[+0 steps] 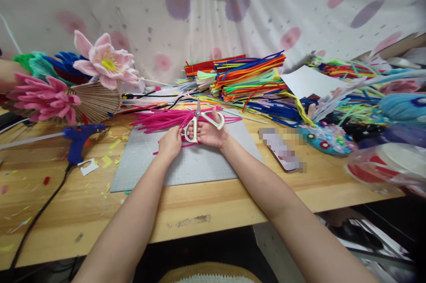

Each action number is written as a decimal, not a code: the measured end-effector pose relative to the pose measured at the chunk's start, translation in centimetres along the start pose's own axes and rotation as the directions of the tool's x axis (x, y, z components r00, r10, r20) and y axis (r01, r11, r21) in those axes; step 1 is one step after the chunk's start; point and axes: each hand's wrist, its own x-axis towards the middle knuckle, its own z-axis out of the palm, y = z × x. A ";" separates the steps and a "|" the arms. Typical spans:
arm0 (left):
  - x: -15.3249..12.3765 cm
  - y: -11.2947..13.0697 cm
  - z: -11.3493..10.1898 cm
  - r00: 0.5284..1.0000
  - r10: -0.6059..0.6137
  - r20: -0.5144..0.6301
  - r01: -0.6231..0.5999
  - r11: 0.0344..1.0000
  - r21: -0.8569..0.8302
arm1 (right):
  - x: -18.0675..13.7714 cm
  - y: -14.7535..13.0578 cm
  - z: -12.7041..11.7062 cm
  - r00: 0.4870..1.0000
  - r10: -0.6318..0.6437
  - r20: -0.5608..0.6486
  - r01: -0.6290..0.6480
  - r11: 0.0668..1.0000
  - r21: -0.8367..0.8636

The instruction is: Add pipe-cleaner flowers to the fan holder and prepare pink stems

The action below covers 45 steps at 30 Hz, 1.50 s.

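White-handled scissors (191, 131) stand with their blades pointing away from me. My right hand (213, 135) is turned palm up and holds them, the thumb through one handle loop and the fingers curled at the other. Just left of the scissors, my left hand (170, 143) is closed, its fingertips pinching around pink pipe cleaner stems close to the handle; the exact grip is partly hidden. A bundle of bright pink pipe cleaners (156, 119) lies behind both hands on the grey cutting mat (209, 167).
A blue glue gun (78, 141) and yellow scraps lie left, below fuzzy flowers (104, 61). Another person's arm (8, 76) shows at the left edge. Coloured pipe cleaner bundles (249, 76) are piled behind. A phone-like object (281, 149) and a plastic-wrapped tub (382, 163) sit right.
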 end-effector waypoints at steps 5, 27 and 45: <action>-0.2 0.2 -0.1 1.000 0.020 -0.006 -0.020 1.000 0.002 | -0.1 -0.3 -0.1 1.000 -0.029 0.004 0.028 0.998 0.057; 0.4 0.2 0.1 0.997 0.078 -0.021 -0.079 0.997 -0.018 | 0.2 -0.8 -0.1 0.999 0.042 0.022 -0.047 0.959 0.281; 0.3 -2.2 -1.6 0.976 0.175 -0.128 -0.149 0.971 0.186 | -4.2 -7.3 -6.7 0.458 -0.768 -0.447 -0.317 0.329 -0.890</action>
